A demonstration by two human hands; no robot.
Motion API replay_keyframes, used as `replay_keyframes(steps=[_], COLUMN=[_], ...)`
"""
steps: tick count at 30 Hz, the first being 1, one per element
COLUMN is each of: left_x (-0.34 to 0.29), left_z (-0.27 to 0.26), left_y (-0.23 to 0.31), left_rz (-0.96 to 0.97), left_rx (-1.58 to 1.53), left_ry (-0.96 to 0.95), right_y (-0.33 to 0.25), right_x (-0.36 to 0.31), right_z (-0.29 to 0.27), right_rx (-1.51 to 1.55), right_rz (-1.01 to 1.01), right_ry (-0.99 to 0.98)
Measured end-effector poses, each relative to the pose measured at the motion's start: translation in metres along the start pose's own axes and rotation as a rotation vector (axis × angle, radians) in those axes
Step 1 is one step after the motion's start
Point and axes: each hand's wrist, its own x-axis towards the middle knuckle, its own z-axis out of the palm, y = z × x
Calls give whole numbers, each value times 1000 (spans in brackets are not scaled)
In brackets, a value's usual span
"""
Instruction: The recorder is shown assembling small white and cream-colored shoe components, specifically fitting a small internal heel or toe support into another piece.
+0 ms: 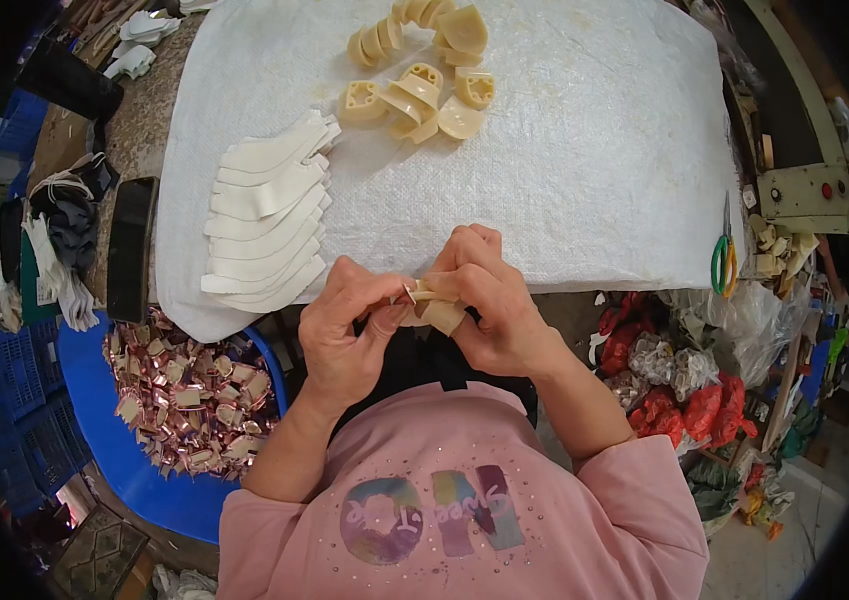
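Note:
Close to my body, at the table's near edge, both hands meet on a small beige shoe heel (443,314). My left hand (345,322) pinches at its left side, thumb against forefinger, where a thin pale edge shows. Curled round the right side is my right hand (493,305), which covers much of the heel. Whether a cover is wrapped on it, I cannot tell. To the left, white cut cover pieces (265,225) lie overlapped in a fanned row. Farther off, several beige heels (461,118) are grouped, some showing their hollowed ends.
White woven sheeting (585,150) covers the table. Scissors (724,262) with green and orange handles lie at its right edge; a dark phone (133,248) lies at the left. A blue tub (100,400) holds many small shiny reddish-and-beige pieces (190,400). Red plastic bags (705,405) sit lower right.

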Motion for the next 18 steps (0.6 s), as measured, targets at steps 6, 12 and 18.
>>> replay_keyframes(steps=[6, 12, 18], left_x=[8, 14, 11], left_z=[0, 2, -12], left_y=[1, 11, 6], left_rz=[203, 252, 358], left_rx=[245, 252, 391], left_ry=[-78, -71, 61], right_y=[-5, 2, -15], right_x=[0, -2, 11], right_z=[-1, 2, -1], right_rx=[-41, -16, -337], right_rz=[18, -76, -116], right_ry=[-126, -51, 13])
